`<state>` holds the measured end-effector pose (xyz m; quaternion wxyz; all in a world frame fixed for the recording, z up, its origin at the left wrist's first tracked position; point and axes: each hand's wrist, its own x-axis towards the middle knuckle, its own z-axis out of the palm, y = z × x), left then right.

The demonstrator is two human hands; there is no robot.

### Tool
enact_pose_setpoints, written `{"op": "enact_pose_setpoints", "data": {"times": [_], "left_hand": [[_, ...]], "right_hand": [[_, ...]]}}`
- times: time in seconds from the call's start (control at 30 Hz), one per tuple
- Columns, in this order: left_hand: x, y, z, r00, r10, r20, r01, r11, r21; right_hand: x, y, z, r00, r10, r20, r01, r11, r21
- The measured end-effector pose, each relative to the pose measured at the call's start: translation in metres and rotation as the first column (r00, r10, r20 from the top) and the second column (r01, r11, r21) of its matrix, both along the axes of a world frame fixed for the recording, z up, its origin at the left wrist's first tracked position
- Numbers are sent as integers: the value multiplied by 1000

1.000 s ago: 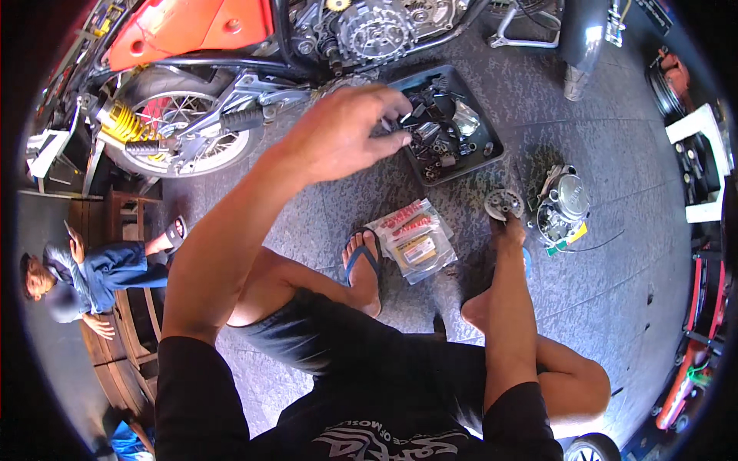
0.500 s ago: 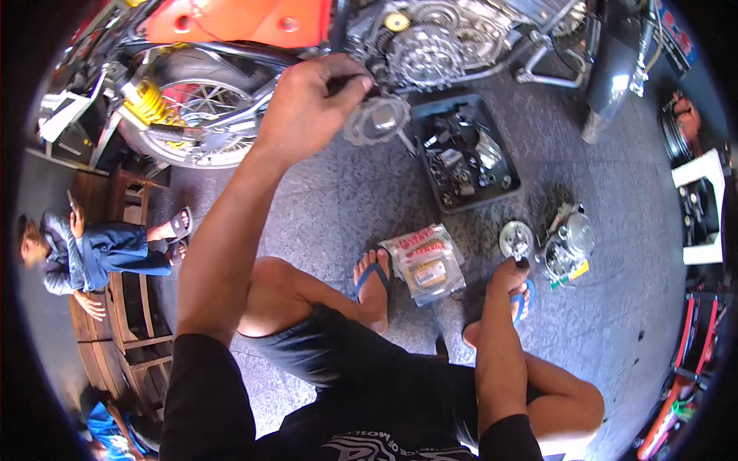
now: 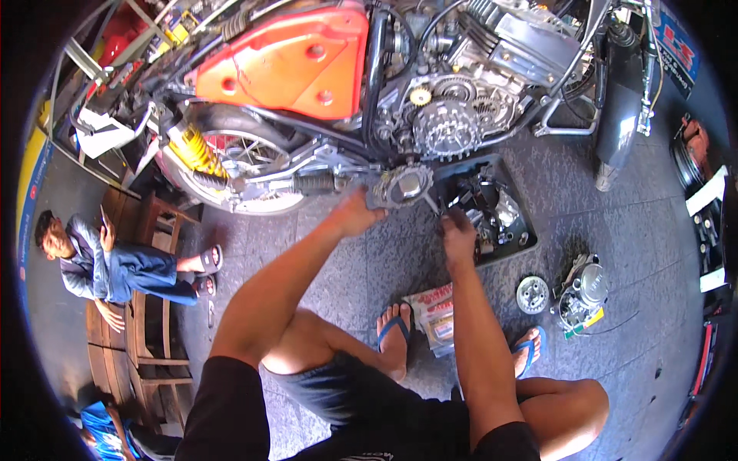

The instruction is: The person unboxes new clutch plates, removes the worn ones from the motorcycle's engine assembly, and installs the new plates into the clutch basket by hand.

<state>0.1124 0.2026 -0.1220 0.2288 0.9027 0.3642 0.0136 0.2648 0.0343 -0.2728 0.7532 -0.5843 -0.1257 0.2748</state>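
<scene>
Under the opened motorcycle engine (image 3: 453, 115), a flat metal cover with a squarish raised centre (image 3: 409, 184) hangs low, a short rod (image 3: 432, 203) pointing from it toward me. At the cover's left edge is my left hand (image 3: 360, 213), its fingers smeared by motion, so its grip is unclear. My right hand (image 3: 459, 237) is closed, knuckles up, at the rod's near end and over the left rim of a dark parts tray (image 3: 525, 184). Whatever its fingers hold is hidden. A round silver plate with holes (image 3: 533, 295) lies on the floor to the right.
Right of the plate sits a silver engine cover (image 3: 590, 286). Plastic packets (image 3: 432, 311) lie between my feet. The rear wheel (image 3: 246, 165) and orange side panel (image 3: 288, 65) are at the far left. A person (image 3: 127, 257) sits on a wooden bench at left.
My left hand has come down from near the engine to the cover's edge. My right hand has left the round plate on the floor and moved up-left to the tray. The view has shifted.
</scene>
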Motion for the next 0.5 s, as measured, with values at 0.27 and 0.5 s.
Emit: {"op": "enact_pose_setpoints", "data": {"times": [0.27,0.5], "left_hand": [[4,45,-38,984,85,155,-51,976,-211],[33,-8,4,986,94,137,-59,970,-237]], "right_hand": [[6,71,30,992,121,42,-124,987,99],[8,62,24,970,196,-147,-169,969,178]]}}
